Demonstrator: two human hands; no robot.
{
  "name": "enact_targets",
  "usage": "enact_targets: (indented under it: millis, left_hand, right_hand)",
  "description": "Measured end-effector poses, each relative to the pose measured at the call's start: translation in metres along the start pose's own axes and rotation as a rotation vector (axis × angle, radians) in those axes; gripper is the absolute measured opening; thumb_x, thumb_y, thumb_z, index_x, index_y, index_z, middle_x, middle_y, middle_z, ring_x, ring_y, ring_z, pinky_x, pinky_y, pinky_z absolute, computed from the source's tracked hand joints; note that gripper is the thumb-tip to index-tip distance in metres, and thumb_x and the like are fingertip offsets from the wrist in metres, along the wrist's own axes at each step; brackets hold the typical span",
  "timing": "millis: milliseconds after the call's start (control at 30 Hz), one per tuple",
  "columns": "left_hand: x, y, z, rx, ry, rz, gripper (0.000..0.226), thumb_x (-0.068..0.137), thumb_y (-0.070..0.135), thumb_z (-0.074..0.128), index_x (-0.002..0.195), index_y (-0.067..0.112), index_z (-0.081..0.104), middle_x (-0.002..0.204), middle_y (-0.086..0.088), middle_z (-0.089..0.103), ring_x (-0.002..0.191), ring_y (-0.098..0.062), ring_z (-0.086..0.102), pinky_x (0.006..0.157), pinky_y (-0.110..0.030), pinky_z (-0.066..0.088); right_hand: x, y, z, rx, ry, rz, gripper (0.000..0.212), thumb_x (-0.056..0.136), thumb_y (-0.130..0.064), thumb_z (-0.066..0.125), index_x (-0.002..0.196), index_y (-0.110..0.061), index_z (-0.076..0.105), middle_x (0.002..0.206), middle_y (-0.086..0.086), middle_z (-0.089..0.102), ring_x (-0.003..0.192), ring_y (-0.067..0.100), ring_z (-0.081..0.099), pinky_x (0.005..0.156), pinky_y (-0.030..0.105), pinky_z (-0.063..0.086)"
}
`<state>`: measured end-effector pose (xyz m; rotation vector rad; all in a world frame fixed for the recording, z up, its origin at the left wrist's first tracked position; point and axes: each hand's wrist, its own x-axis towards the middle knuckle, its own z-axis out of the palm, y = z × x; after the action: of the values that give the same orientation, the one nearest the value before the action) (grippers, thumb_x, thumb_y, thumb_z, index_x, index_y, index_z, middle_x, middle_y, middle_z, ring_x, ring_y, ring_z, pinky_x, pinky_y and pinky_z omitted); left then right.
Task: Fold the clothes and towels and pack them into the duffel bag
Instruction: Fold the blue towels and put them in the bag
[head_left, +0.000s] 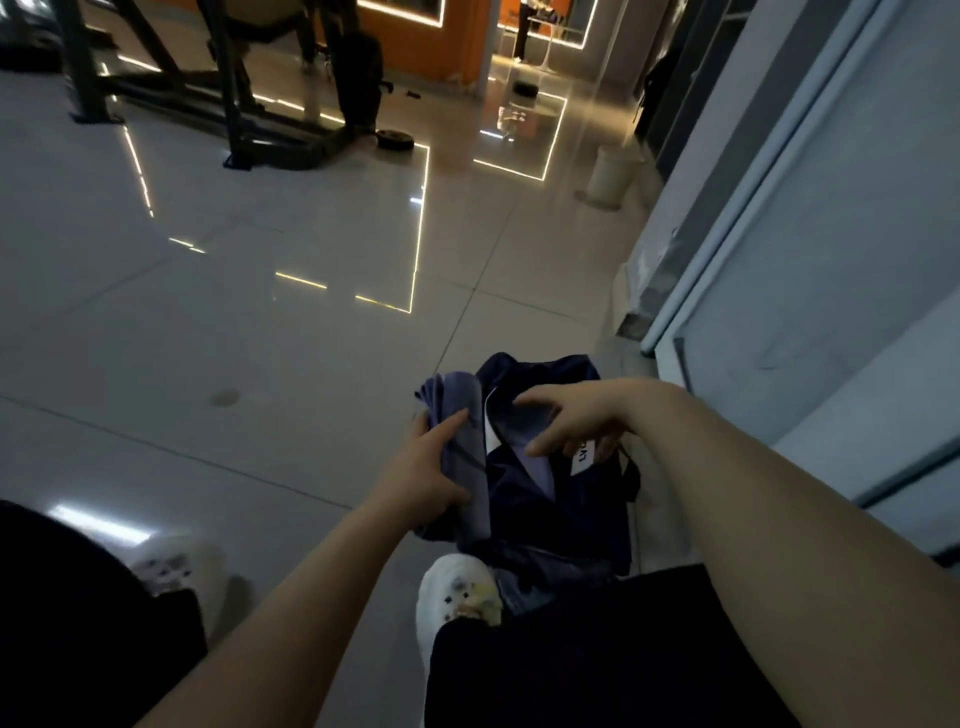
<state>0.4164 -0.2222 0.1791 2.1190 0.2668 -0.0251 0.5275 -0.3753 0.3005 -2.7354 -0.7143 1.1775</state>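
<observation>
A dark blue duffel bag (550, 499) sits open on the tiled floor (260, 322), just beside the wall at the right edge. The left hand (426, 467) grips a folded blue-grey towel (460, 447) at the bag's left rim, thumb and fingers curled round it. The right hand (576, 421) hovers over the bag's opening, fingers loosely spread, holding nothing. A white shoe (457, 592) touches the bag's near end.

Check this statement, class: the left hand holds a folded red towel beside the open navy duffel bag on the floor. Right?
Wrong colour. In the head view the left hand holds a folded blue-purple towel beside the open navy duffel bag on the floor.
</observation>
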Motion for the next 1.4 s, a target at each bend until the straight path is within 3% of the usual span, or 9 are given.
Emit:
enact_targets:
  millis: [133,267,400,533,733,900,1000,1167,1400]
  left_hand:
    - [0.038,0.029,0.013,0.122,-0.004,0.121,0.090,0.076,0.005,0.070,0.150,0.026,0.023,0.155,-0.003,0.010,0.138,-0.025,0.029,0.102,-0.028,0.035]
    - [0.081,0.026,0.034,0.133,-0.009,0.069,0.088,0.079,0.008,0.068,0.151,0.029,0.021,0.159,-0.003,0.006,0.137,-0.028,0.031,0.104,-0.035,0.039]
    - [0.131,0.021,0.072,0.021,-0.035,-0.041,0.085,0.084,0.004,0.065,0.151,0.033,0.020,0.159,-0.002,0.004,0.128,-0.032,0.042,0.082,-0.031,0.047]
    - [0.183,-0.004,0.106,-0.008,-0.091,-0.052,0.086,0.083,0.007,0.068,0.150,0.034,0.021,0.159,0.001,0.004,0.134,-0.031,0.035,0.092,-0.036,0.047]
    - [0.202,-0.075,0.144,0.003,-0.184,-0.118,0.087,0.081,0.004,0.064,0.150,0.036,0.021,0.158,0.007,0.006,0.134,-0.026,0.035,0.094,-0.030,0.044]
    - [0.196,-0.098,0.164,0.022,-0.142,-0.044,0.082,0.084,0.005,0.060,0.149,0.039,0.022,0.157,0.014,0.003,0.128,-0.019,0.042,0.089,-0.030,0.049]
    - [0.197,-0.106,0.171,0.040,-0.129,-0.019,0.083,0.085,0.006,0.060,0.148,0.042,0.021,0.158,0.015,0.002,0.125,-0.016,0.044,0.082,-0.025,0.048]
    - [0.202,-0.110,0.175,0.044,-0.109,-0.004,0.083,0.084,0.009,0.062,0.147,0.043,0.020,0.158,0.014,0.004,0.132,-0.015,0.036,0.084,-0.023,0.042]
    - [0.208,-0.098,0.171,-0.014,-0.132,-0.056,0.084,0.082,0.008,0.063,0.149,0.039,0.022,0.157,0.012,0.010,0.136,-0.017,0.033,0.092,-0.021,0.036]
  right_hand:
    - [0.002,0.035,-0.016,-0.191,0.108,0.021,0.079,0.089,-0.036,0.067,0.151,-0.035,0.018,0.144,-0.002,0.040,0.100,0.015,0.048,0.071,0.018,0.044]
    - [0.032,0.077,-0.021,0.068,0.026,0.139,0.082,0.087,-0.030,0.070,0.151,-0.037,0.018,0.152,0.004,0.032,0.130,0.027,0.042,0.082,0.032,0.040]
    - [0.065,0.092,-0.029,0.092,0.020,0.081,0.075,0.089,-0.032,0.068,0.150,-0.035,0.025,0.151,0.001,0.033,0.129,0.024,0.042,0.079,0.028,0.042]
    - [0.124,0.131,-0.013,-0.069,0.200,0.093,0.067,0.090,-0.037,0.063,0.148,-0.030,0.030,0.145,0.006,0.040,0.127,0.026,0.045,0.099,0.034,0.043]
    - [0.207,0.193,0.091,0.133,0.439,0.282,0.066,0.093,-0.036,0.055,0.150,-0.023,0.022,0.130,0.015,0.044,0.114,0.033,0.049,0.092,0.039,0.047]
    - [0.244,0.218,0.130,0.179,0.405,0.376,0.087,0.088,-0.057,0.056,0.152,-0.037,0.000,0.141,0.017,0.037,0.117,0.033,0.048,0.093,0.039,0.047]
    - [0.249,0.222,0.142,0.292,0.398,0.357,0.084,0.091,-0.045,0.060,0.152,-0.038,0.003,0.146,0.012,0.027,0.119,0.027,0.046,0.086,0.027,0.042]
    - [0.227,0.230,0.121,0.533,0.670,0.255,0.058,0.087,0.000,0.059,0.137,-0.027,0.045,0.126,0.006,0.052,0.109,0.016,0.050,0.088,0.025,0.041]
    - [0.174,0.216,0.111,0.312,0.772,0.339,0.060,0.086,0.001,0.054,0.137,-0.028,0.046,0.105,-0.002,0.042,0.087,0.013,0.042,0.080,0.028,0.038]
